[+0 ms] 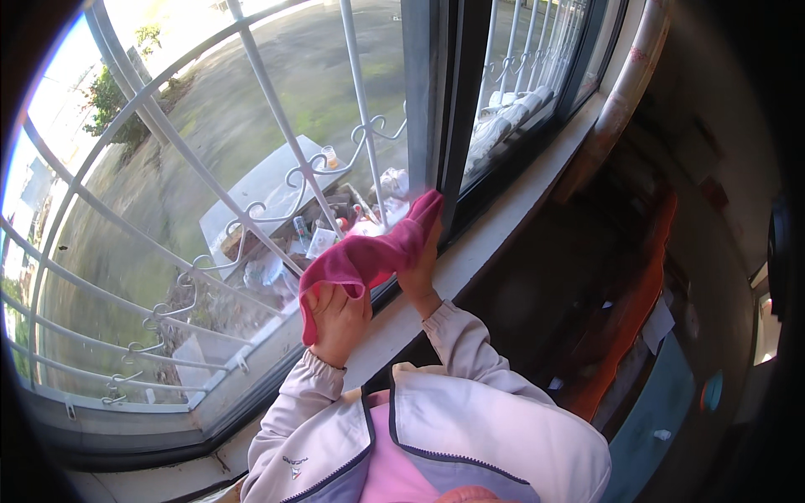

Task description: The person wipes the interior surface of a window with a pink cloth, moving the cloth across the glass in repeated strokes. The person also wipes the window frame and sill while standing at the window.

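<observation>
A pink cloth (371, 254) stretches between my two hands, in front of the lower part of a window pane (277, 94). My left hand (343, 320) grips its lower left end, with the fingers partly covered by the fabric. The other end is bunched in my right hand (420, 273), beside the dark upright window frame (446, 94); my right fingers are mostly hidden behind the cloth. Whether the cloth presses on the glass, I cannot tell. Below both wrists runs the pale window sill (484, 251).
White metal security bars (270, 82) with scrolls stand beyond the glass. Outside lie a grey slab (251, 195), a plastic cup (329, 157) and mixed litter (321, 242). To the right indoors are an orange-edged surface (629, 339) and a teal surface (657, 402).
</observation>
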`<state>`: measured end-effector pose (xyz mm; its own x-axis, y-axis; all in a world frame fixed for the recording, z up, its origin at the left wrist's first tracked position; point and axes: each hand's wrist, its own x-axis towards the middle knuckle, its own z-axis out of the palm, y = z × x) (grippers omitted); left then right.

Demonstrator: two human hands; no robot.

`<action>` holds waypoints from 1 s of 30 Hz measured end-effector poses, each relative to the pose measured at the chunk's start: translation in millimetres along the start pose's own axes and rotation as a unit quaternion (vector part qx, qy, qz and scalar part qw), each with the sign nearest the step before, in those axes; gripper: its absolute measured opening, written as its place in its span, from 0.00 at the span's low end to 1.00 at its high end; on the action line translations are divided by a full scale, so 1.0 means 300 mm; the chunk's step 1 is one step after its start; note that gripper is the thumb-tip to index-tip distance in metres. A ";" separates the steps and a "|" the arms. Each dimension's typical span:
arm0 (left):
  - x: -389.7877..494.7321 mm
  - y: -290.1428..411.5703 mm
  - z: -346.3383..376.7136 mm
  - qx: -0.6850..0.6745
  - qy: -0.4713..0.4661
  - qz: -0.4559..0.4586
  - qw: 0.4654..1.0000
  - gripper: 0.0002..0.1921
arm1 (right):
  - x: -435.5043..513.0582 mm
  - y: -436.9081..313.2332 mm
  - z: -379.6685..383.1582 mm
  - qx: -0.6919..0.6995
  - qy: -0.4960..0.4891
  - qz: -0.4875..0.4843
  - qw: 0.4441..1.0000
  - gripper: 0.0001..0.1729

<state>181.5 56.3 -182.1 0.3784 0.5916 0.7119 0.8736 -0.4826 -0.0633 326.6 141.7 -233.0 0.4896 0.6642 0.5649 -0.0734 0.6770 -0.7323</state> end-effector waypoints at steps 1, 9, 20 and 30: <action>0.009 0.006 0.000 -0.016 0.001 -0.007 1.000 0.15 | -0.016 -0.010 0.014 0.035 0.007 -0.001 0.999 0.43; -0.396 -0.168 -0.065 0.050 0.045 -0.086 0.994 0.14 | -0.377 -0.072 0.048 -0.203 -0.299 -0.170 0.917 0.30; -0.701 -0.301 -0.165 -0.124 0.159 -0.341 0.918 0.29 | -0.391 -0.147 0.241 -0.141 -0.323 -0.341 0.872 0.14; -0.024 -0.002 0.018 0.001 0.033 0.001 0.999 0.10 | 0.037 0.028 -0.038 -0.136 -0.045 -0.059 0.988 0.56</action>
<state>179.7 55.8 -191.0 0.3599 0.5467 0.7560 0.8734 -0.4823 -0.0670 341.3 151.3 -237.2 0.3999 0.6194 0.6756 0.2215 0.6499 -0.7270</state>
